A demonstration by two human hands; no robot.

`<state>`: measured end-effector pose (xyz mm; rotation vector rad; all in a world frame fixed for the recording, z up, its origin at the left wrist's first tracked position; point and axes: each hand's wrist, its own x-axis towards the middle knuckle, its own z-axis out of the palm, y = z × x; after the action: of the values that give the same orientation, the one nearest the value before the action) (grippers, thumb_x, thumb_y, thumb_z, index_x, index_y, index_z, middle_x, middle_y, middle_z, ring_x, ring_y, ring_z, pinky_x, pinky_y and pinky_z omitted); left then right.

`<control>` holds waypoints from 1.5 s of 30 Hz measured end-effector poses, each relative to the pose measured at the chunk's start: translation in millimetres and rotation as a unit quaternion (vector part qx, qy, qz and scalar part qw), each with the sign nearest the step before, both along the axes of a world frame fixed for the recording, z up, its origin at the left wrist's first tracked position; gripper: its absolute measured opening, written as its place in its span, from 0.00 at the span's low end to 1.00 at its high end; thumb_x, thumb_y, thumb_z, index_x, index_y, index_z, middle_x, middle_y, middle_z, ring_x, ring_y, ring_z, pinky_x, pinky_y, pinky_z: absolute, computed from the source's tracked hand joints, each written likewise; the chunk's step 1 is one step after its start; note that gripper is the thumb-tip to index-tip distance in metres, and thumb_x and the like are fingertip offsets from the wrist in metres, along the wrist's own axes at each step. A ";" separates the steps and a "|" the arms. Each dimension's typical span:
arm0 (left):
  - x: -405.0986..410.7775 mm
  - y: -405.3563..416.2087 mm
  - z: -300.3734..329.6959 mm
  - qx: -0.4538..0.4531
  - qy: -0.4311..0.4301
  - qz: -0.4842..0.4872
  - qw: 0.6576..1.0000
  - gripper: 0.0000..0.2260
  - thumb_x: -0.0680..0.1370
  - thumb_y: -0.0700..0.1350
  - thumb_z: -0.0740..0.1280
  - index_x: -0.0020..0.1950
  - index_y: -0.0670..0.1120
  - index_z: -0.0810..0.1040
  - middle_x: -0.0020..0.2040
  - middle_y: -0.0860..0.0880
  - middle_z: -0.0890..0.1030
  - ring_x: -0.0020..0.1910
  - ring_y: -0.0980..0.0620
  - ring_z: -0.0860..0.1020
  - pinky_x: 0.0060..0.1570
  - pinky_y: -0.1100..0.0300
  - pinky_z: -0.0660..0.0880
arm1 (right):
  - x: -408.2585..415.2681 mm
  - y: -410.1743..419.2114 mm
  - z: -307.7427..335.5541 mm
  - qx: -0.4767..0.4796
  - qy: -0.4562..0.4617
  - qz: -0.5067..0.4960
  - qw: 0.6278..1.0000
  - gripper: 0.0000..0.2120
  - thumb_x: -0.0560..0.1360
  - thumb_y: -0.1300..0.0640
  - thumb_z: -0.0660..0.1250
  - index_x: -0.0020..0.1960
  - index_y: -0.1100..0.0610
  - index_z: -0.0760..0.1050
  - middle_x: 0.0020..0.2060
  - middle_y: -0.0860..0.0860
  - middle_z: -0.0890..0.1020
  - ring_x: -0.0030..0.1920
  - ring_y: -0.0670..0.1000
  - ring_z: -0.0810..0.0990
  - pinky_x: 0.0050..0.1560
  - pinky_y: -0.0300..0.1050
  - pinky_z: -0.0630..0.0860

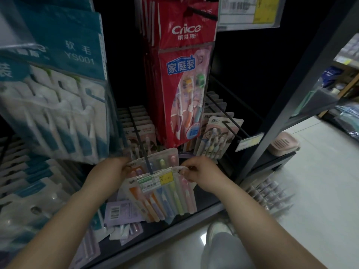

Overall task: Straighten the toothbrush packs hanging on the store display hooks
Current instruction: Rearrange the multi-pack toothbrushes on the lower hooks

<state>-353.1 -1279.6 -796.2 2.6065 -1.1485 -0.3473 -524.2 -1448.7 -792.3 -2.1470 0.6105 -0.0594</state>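
A stack of pastel toothbrush packs [163,199] hangs low on a black display hook [147,162], with a green and yellow price label [155,180] in front of it. My left hand [114,167] pinches the upper left corner of the packs. At the upper right corner, my right hand [198,171] pinches the top edge of the front pack. The front pack hangs tilted, its lower end swung to the right.
Tall red Cnice family packs [184,84] hang just above, teal and white packs [58,94] to the left. Smaller packs [217,138] hang on a hook to the right. Loose packs [124,220] lie on the black shelf edge [174,230]. A pink soap dish [283,142] sits right.
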 end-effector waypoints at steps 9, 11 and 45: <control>7.2 12.4 4.6 -0.038 0.173 -0.019 0.984 0.07 0.77 0.43 0.66 0.43 0.43 0.82 0.39 0.45 0.83 0.40 0.49 0.81 0.37 0.62 0.75 | 0.1 -3.3 -6.8 0.002 -0.024 -0.016 1.000 0.08 0.76 0.59 0.65 0.52 0.57 0.81 0.64 0.48 0.73 0.63 0.49 0.72 0.64 0.49 0.70; 5.0 13.6 5.9 -0.056 0.239 -0.002 0.969 0.06 0.77 0.40 0.66 0.43 0.43 0.83 0.38 0.47 0.84 0.36 0.55 0.82 0.34 0.65 0.77 | -3.2 -3.0 -4.2 0.043 -0.033 -0.024 0.998 0.07 0.76 0.61 0.65 0.50 0.57 0.81 0.49 0.44 0.80 0.48 0.45 0.78 0.54 0.47 0.76; -40.5 -20.5 -3.3 -0.148 0.450 0.159 0.866 0.10 0.76 0.29 0.64 0.37 0.38 0.77 0.29 0.45 0.80 0.22 0.56 0.78 0.23 0.64 0.76 | -39.6 -27.0 -11.5 0.217 -0.108 -0.186 0.952 0.06 0.75 0.60 0.67 0.43 0.53 0.81 0.40 0.50 0.84 0.40 0.48 0.82 0.44 0.39 0.79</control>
<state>-393.7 -1300.1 -799.5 1.9024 -0.3892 -1.0614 -563.8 -1475.7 -803.8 -1.5577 0.8072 -0.3312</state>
